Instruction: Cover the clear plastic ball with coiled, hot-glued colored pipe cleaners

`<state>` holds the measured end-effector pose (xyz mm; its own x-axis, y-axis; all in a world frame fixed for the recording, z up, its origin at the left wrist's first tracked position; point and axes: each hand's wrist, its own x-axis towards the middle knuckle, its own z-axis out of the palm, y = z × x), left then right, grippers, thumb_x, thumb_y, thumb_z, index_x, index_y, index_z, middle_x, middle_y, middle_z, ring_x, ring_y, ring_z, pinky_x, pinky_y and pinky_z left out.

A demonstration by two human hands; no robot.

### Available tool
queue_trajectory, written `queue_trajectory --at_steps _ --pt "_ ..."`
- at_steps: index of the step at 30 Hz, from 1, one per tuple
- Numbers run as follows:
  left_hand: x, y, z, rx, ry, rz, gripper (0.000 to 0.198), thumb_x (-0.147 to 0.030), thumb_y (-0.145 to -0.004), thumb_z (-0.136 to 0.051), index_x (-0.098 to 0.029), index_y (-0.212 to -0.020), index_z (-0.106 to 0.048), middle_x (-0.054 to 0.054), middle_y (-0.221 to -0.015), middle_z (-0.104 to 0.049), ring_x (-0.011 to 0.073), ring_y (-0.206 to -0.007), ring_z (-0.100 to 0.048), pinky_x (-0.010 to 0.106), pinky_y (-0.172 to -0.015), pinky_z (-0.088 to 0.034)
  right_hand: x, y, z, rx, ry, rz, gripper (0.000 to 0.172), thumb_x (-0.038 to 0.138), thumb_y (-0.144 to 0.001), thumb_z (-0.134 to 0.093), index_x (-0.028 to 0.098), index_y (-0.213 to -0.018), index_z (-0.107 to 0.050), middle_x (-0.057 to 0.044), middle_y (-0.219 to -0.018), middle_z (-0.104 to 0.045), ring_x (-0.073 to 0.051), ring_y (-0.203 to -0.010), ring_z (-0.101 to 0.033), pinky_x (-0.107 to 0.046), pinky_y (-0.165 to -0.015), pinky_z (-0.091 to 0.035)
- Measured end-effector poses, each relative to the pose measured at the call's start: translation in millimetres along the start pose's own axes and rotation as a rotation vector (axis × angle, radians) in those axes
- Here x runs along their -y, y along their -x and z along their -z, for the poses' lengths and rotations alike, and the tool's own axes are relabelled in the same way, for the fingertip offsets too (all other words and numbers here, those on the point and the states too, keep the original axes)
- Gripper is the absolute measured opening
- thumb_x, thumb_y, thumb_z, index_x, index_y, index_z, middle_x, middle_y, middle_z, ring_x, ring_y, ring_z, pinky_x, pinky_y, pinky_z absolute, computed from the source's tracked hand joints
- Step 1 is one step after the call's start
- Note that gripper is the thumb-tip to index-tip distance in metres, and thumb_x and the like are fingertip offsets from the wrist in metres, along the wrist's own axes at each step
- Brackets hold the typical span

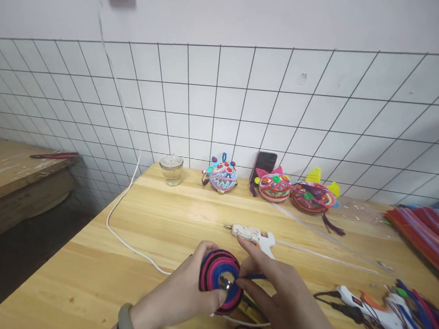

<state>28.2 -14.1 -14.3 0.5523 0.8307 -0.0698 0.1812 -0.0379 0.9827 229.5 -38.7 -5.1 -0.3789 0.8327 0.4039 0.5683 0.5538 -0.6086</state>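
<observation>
Grey bangle [125, 321], lower edge, was cut off. Your left hand [183, 286], lower centre, cupped striped coil [210, 267], thumb across its face; your right hand [275, 285] seemed to pinch blue strand [256, 276] at coil's centre. Coil looked light, fuzzy, springy, hardly slippery; rim seemed safest hold. Shiny piece [225, 283] inside stayed unclear; underside hidden. Beyond, your right hand partly covered glue gun [250, 233].
</observation>
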Motion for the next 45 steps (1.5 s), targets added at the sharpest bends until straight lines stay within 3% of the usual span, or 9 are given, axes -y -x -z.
queue_trajectory --at_steps 10,15,19,23,28,39,45 --pt "0 -2 1.8 -0.016 0.026 -0.078 0.043 -0.014 -0.073 -0.065 -0.02 -0.113 -0.051 0.007 -0.11 -0.062 0.0253 -0.101 -0.058 0.036 -0.086 -0.047 9 -3 3 0.014 -0.082 -0.149 0.068 0.008 -0.081 -0.05 0.039 -0.137 -0.028 0.007 -0.082 -0.068 -0.011 -0.074 -0.066 -0.025 -0.074 -0.052" --pt "4 -2 2.7 -0.082 0.05 -0.032 0.055 -0.026 -0.077 -0.065 -0.021 -0.127 -0.042 0.009 -0.124 -0.056 0.0272 -0.113 -0.052 0.042 -0.097 -0.039 11 -2 -1 -0.024 -0.105 -0.196 0.063 0.01 -0.082 -0.049 0.036 -0.136 -0.031 0.006 -0.081 -0.066 -0.01 -0.073 -0.064 -0.024 -0.075 -0.051" --pt "5 -2 1.1 -0.045 0.197 -0.049 0.057 -0.035 -0.075 -0.069 -0.021 -0.124 -0.044 0.008 -0.119 -0.058 0.0276 -0.113 -0.052 0.041 -0.095 -0.042 12 -1 -5 -0.082 -0.113 -0.224 0.059 0.013 -0.083 -0.048 0.034 -0.135 -0.032 0.005 -0.081 -0.065 -0.011 -0.074 -0.064 -0.024 -0.073 -0.051" --pt "5 -3 -2.8 -0.053 0.306 0.015 0.073 -0.026 -0.062 -0.079 -0.021 -0.123 -0.04 0.007 -0.114 -0.061 0.0269 -0.105 -0.057 0.038 -0.088 -0.046 12 0 -10 -0.069 -0.129 -0.251 0.057 0.014 -0.084 -0.047 0.031 -0.136 -0.031 0.004 -0.08 -0.065 -0.013 -0.074 -0.064 -0.028 -0.074 -0.051" --pt "-2 -6 -7.3 -0.139 0.18 -0.008 0.054 -0.009 -0.062 -0.072 -0.021 -0.109 -0.05 0.003 -0.103 -0.065 0.0227 -0.095 -0.06 0.033 -0.082 -0.049 9 3 -15 -0.054 -0.138 -0.297 0.058 0.017 -0.083 -0.047 0.03 -0.137 -0.029 0.003 -0.082 -0.063 -0.015 -0.076 -0.063 -0.034 -0.076 -0.051" --pt "1 -6 -7.8 -0.124 0.276 -0.051 0.048 -0.012 -0.07 -0.068 -0.02 -0.111 -0.044 0.006 -0.105 -0.061 0.0204 -0.094 -0.059 0.034 -0.082 -0.048 13 3 -24 -0.166 -0.173 -0.292 0.059 0.017 -0.083 -0.05 0.031 -0.137 -0.029 0.004 -0.077 -0.063 -0.014 -0.072 -0.063 -0.031 -0.075 -0.052" --pt "-4 -5 -4.4 -0.102 0.295 -0.056 0.046 -0.008 -0.067 -0.068 -0.019 -0.108 -0.049 0.005 -0.101 -0.063 0.0207 -0.092 -0.06 0.035 -0.082 -0.047 12 2 -24 -0.161 -0.196 -0.275 0.06 0.017 -0.083 -0.052 0.03 -0.137 -0.029 0.004 -0.077 -0.065 -0.013 -0.072 -0.065 -0.029 -0.075 -0.053"
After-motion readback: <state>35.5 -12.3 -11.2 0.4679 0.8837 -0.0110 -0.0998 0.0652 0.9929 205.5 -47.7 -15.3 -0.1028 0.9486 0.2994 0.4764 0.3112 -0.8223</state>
